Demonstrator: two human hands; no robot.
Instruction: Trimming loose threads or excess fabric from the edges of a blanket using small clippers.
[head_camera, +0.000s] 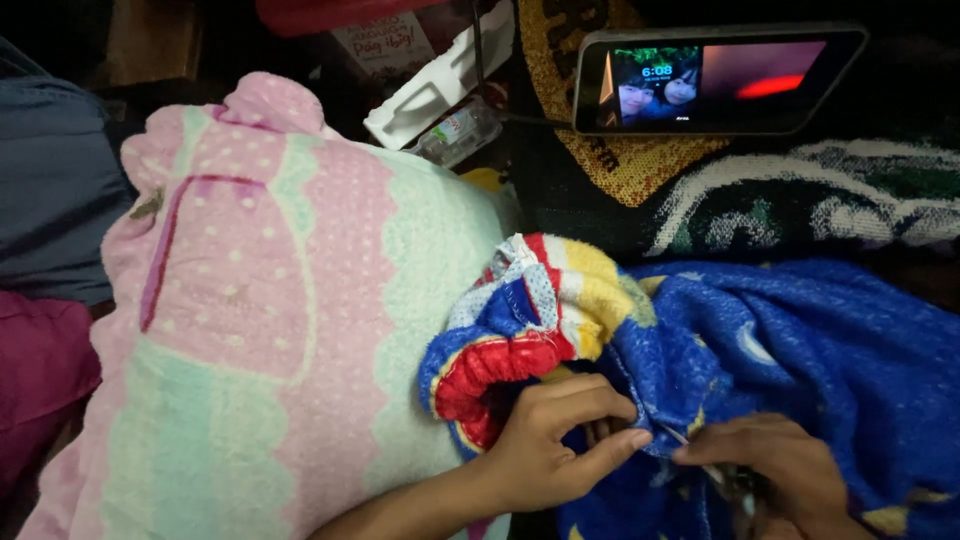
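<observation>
The left hand (545, 440) pinched a fold of the fleecy blue blanket (800, 350), its fingers (590, 400) closed on the cloth beside a ruffled red, yellow and blue hem. The right hand (770, 470) gripped a thin metal tool (690, 440) against the same fold. The blanket lay bunched against a plush pink-and-mint pillow (260, 320).

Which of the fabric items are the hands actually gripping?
The blue fleece blanket with the red-and-yellow edge; left hand and right hand pinch it. The pink-and-mint pillow lies untouched beside it.
</observation>
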